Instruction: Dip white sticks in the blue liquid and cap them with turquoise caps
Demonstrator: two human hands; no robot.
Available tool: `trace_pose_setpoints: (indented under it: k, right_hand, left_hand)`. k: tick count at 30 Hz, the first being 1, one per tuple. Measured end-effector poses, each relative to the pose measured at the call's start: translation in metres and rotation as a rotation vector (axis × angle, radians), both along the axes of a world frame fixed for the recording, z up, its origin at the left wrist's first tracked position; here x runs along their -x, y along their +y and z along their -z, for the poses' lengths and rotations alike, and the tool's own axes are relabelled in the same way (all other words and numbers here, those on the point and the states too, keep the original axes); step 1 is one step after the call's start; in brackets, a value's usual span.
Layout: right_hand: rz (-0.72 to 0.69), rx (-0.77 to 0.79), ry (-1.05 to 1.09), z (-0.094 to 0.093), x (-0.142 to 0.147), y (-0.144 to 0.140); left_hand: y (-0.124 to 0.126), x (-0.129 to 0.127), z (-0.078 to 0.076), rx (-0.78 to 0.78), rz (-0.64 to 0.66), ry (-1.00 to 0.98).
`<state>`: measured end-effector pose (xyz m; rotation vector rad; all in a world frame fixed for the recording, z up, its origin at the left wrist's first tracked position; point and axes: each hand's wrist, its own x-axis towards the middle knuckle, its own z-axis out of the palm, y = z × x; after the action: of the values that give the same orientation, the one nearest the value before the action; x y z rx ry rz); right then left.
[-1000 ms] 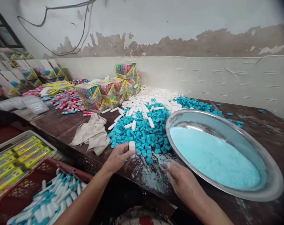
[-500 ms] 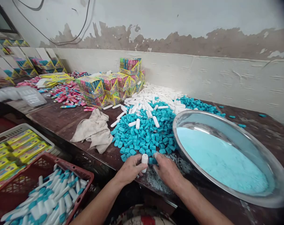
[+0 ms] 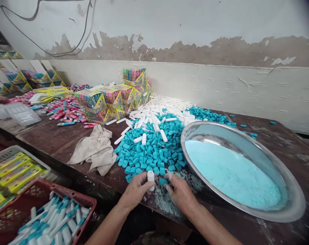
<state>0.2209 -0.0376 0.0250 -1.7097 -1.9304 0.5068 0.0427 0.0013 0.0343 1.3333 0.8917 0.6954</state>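
Note:
My left hand (image 3: 137, 190) is closed around a small white plastic bottle (image 3: 150, 177), held upright with its open neck on top. Just to the right, my right hand (image 3: 181, 191) pinches a teal cap (image 3: 163, 181) between thumb and fingers, a short gap from the bottle. Beyond both hands spreads a heap of teal caps (image 3: 146, 156), with a few white bottles (image 3: 163, 135) lying on it and a larger pile of them (image 3: 167, 102) behind. A wide metal basin (image 3: 188, 163) of pale blue powder (image 3: 230, 173) stands right of my right hand.
A crumpled cloth (image 3: 93, 149) lies left of the caps. Packed display boxes (image 3: 113, 98) and loose pink and blue pens (image 3: 65, 109) sit farther back. At lower left, a red crate (image 3: 89, 204) holds capped bottles, beside a pale tray (image 3: 46, 166) of yellow packs.
My right hand now grips a teal cap that it has drawn off the heap's near edge. My left hand still holds the white bottle upright. The view has shifted slightly.

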Motion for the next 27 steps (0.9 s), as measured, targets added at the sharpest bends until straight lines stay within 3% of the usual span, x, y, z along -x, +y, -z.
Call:
trace_pose_setpoints:
  k: [4,9,11,15,18,27]
  right_hand:
    - [0.047,0.016,-0.043,-0.001,-0.001,0.015]
    - [0.167,-0.073,-0.443,-0.005,-0.013,0.039]
    - [0.153,-0.056,-0.520,-0.005,-0.013,0.046]
    - [0.080,-0.046,-0.480,-0.005,-0.008,0.050]
    - [0.112,-0.020,-0.428,-0.007,-0.011,0.052]
    - [0.012,0.067,-0.461,-0.017,-0.012,0.088]
  left_hand:
    - [-0.001,0.009,0.001,-0.041,-0.017,0.064]
    - [-0.006,0.014,0.007,-0.069,-0.038,0.112]
    - [-0.007,0.013,0.008,-0.074,-0.036,0.114]
    - [-0.009,0.012,0.006,-0.060,-0.027,0.108]
    - [-0.009,0.013,0.006,-0.066,-0.022,0.105]
    - [-0.009,0.011,0.005,-0.073,-0.028,0.086]
